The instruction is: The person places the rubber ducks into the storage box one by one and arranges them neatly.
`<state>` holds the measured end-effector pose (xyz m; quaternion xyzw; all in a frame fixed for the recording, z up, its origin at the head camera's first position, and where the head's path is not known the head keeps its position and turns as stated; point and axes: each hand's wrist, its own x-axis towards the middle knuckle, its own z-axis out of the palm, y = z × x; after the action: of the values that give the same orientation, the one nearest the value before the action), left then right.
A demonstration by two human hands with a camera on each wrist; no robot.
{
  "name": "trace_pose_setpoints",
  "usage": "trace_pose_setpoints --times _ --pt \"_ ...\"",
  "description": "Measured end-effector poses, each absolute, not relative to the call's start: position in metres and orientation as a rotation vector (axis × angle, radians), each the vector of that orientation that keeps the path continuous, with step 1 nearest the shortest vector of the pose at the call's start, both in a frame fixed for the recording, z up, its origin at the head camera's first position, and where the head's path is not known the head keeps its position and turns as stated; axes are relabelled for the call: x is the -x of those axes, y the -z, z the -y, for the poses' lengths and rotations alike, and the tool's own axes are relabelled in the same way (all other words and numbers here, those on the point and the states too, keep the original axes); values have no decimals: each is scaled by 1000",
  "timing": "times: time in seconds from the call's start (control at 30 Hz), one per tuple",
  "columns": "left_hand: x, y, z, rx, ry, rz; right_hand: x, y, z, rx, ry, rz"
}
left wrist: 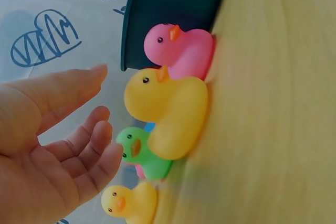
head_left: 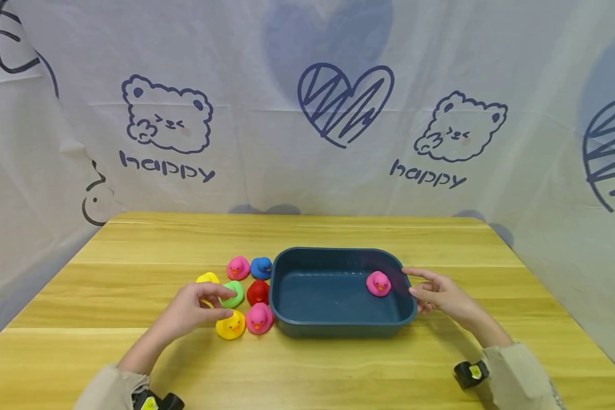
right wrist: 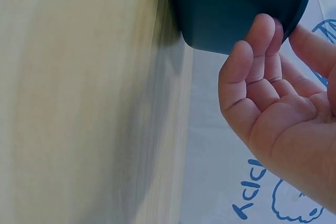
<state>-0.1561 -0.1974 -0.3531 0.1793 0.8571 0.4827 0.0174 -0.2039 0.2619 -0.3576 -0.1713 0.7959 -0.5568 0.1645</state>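
Observation:
My left hand hovers over rubber ducks, fingers loosely bent, with nothing between them. Under and beside it lie a yellow duck, a green duck and another yellow duck. The thumb stays apart from the ducks in the left wrist view. Nearer the dark teal bin sit a red duck, a blue duck and two pink ducks, one front, one back. Inside the bin, at the right, sits a pink duck. My right hand touches the bin's right end with its fingertips.
The bin stands on a wooden table, its left wall close beside the ducks. Behind the table hangs a pale curtain printed with bears and hearts. Each wrist wears a small black camera, such as the right camera.

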Motion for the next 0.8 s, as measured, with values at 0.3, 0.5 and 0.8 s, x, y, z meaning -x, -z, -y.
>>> trace_pose_setpoints --times 0.3,0.5,0.8 --pt "158 362 203 -556 -1541 -2512 205 358 -263 498 1590 -2262" --pt "159 370 208 -541 -1566 -2425 205 358 -263 501 1584 -2267" --pt "162 377 210 -598 -1516 -2440 205 357 -263 496 1581 -2268"
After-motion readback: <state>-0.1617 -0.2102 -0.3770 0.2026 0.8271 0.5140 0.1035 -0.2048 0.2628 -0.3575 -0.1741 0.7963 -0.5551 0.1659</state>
